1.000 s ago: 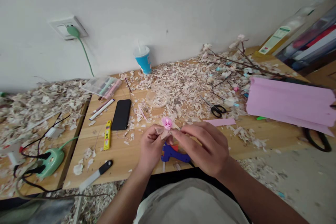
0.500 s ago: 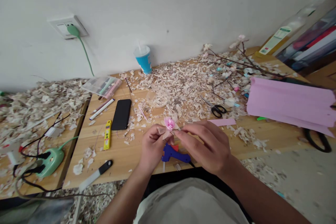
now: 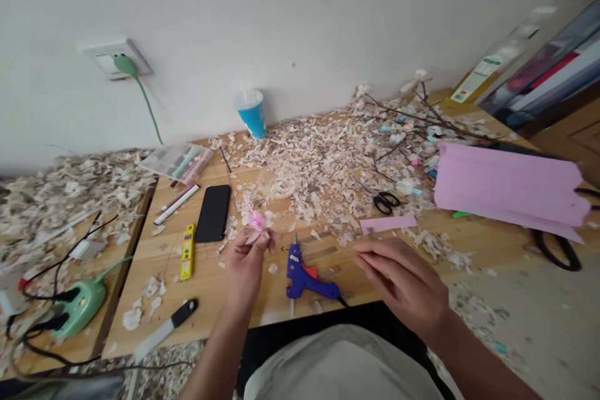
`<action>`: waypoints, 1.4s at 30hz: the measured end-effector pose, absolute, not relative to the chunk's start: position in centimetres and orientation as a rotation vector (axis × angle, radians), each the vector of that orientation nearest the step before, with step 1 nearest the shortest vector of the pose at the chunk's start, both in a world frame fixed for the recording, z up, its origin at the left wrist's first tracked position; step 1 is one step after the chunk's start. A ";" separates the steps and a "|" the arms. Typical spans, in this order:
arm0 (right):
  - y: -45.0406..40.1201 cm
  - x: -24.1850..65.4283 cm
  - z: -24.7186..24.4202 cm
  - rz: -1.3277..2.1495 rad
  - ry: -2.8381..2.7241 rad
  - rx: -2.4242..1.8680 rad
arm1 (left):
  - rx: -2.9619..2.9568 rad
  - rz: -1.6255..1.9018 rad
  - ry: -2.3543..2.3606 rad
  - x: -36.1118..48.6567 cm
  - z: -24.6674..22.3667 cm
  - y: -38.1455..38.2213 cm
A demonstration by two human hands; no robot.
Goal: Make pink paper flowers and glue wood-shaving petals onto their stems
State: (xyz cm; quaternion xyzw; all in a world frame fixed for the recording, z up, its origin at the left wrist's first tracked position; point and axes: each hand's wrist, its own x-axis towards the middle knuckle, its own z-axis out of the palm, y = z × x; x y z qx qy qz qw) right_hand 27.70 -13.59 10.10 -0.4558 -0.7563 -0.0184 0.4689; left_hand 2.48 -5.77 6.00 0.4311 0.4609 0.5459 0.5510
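My left hand (image 3: 246,256) pinches a small paper-like flower (image 3: 256,220) with a pink centre and pale outer petals, held just above the table. Apart from it, my right hand (image 3: 403,278) hovers over the table's front part with its fingers pressed together; whatever is between the tips is too small to make out. Between the two hands lies a blue hot glue gun (image 3: 302,278) with an orange trigger, its nozzle pointing away from me. A strip of pink paper (image 3: 388,224) lies just beyond my right fingertips, near black-handled scissors (image 3: 384,201).
Dry pale petals or shavings (image 3: 323,156) cover the table's back. Around me lie a phone (image 3: 213,214), a yellow box (image 3: 187,253), a utility knife (image 3: 166,328), a blue cup (image 3: 253,117), twigs with blossoms (image 3: 435,114), pink sheets (image 3: 506,184) and a green power strip (image 3: 82,306).
My hands have parted: the left carries the flower leftward, and the right has drawn away to the right. The glue gun between them is now uncovered. The camera view has shifted slightly.
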 end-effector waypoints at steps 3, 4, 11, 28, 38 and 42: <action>-15.1 29.8 8.0 0.005 -1.836 -1.287 | 0.944 1.418 1.082 0.8 5.2 -4.6; -15.8 30.6 7.4 0.019 -1.836 -1.353 | 0.901 1.464 1.061 0.4 5.0 -4.2; -20.1 34.7 4.8 0.097 -1.739 -1.698 | 0.844 1.572 1.005 -0.1 3.2 -1.8; -16.7 27.8 4.1 0.765 -1.415 -1.318 | 0.950 1.519 1.099 0.5 -0.1 -1.3; -12.8 21.6 6.6 1.534 -0.656 -1.003 | 0.877 1.516 1.049 0.8 0.5 -1.3; -12.3 21.8 6.9 1.644 -0.449 -0.898 | 0.849 1.537 1.041 0.7 0.8 -1.2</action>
